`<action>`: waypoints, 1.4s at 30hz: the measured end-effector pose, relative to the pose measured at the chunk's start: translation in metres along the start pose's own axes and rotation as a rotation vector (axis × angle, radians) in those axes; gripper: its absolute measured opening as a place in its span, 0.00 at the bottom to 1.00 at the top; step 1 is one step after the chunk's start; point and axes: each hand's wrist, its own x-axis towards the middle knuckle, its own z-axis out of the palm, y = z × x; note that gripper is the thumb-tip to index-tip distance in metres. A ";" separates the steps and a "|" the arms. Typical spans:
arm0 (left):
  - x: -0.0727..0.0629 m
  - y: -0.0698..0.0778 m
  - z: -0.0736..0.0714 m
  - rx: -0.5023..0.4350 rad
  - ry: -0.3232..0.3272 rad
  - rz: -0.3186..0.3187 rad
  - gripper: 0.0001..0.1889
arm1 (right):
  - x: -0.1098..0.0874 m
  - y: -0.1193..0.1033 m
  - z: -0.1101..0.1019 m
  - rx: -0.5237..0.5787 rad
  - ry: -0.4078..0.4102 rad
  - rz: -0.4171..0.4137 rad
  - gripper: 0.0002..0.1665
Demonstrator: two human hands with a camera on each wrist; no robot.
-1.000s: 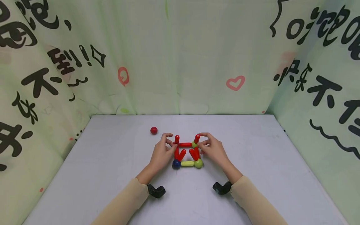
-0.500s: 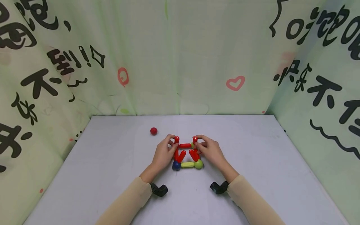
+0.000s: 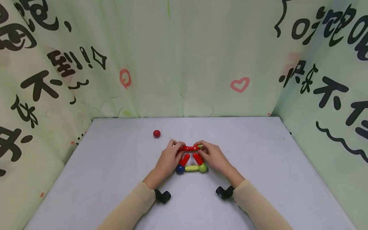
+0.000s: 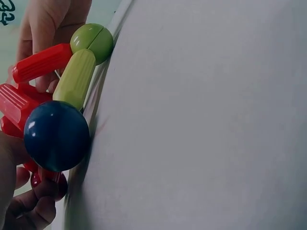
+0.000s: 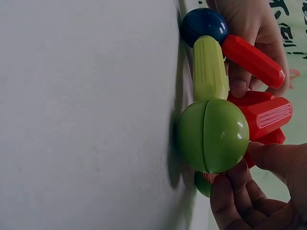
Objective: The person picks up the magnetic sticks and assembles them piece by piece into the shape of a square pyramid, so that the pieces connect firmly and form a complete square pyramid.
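Note:
A small frame of magnetic rods and balls stands mid-table. In front, a blue ball (image 3: 180,169) and a green ball (image 3: 203,167) are joined by a yellow-green rod (image 3: 191,168). A red rod (image 4: 43,62) leans up from the green ball, another red rod (image 5: 254,61) from the blue one. My left hand (image 3: 167,159) pinches a red rod at the back left corner, by a dark red ball (image 4: 62,186). At the back right, my right hand (image 3: 214,156) pinches a red rod by a second green ball (image 5: 202,184). Fingers partly hide both back corners.
A loose red ball (image 3: 156,134) lies behind and left of the frame. The white table (image 3: 115,191) ends at a printed curtain (image 3: 184,64) at the back and sides. A black wrist camera (image 3: 163,196) sits at the left cuff, another black camera (image 3: 225,192) at the right.
The two upright red rods at the back have tipped inward and down, with fingers of both hands closing in over them. The front of the frame and the loose red ball have stayed put.

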 end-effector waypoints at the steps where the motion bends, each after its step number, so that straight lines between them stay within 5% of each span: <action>1: 0.000 0.000 0.000 0.006 -0.002 0.007 0.16 | 0.000 0.000 0.000 -0.010 0.000 -0.006 0.17; 10: -0.002 -0.003 0.000 -0.017 -0.020 0.030 0.16 | -0.001 0.001 0.003 -0.055 0.003 -0.034 0.18; 16: 0.002 -0.009 -0.011 -0.049 -0.024 -0.027 0.21 | -0.004 0.004 0.002 -0.032 -0.001 0.001 0.24; 24: 0.022 -0.034 -0.045 0.139 0.091 -0.126 0.14 | -0.008 0.002 0.001 -0.053 -0.015 0.079 0.25; 29: 0.030 -0.049 -0.058 0.219 0.075 -0.192 0.15 | -0.008 0.001 -0.001 -0.049 -0.019 0.103 0.26; 35: 0.028 -0.060 -0.059 0.142 0.024 -0.259 0.14 | -0.008 0.000 0.000 -0.035 -0.031 0.116 0.27; 42: 0.033 -0.067 -0.054 0.128 0.060 -0.255 0.25 | -0.009 -0.002 0.000 -0.034 -0.048 0.148 0.28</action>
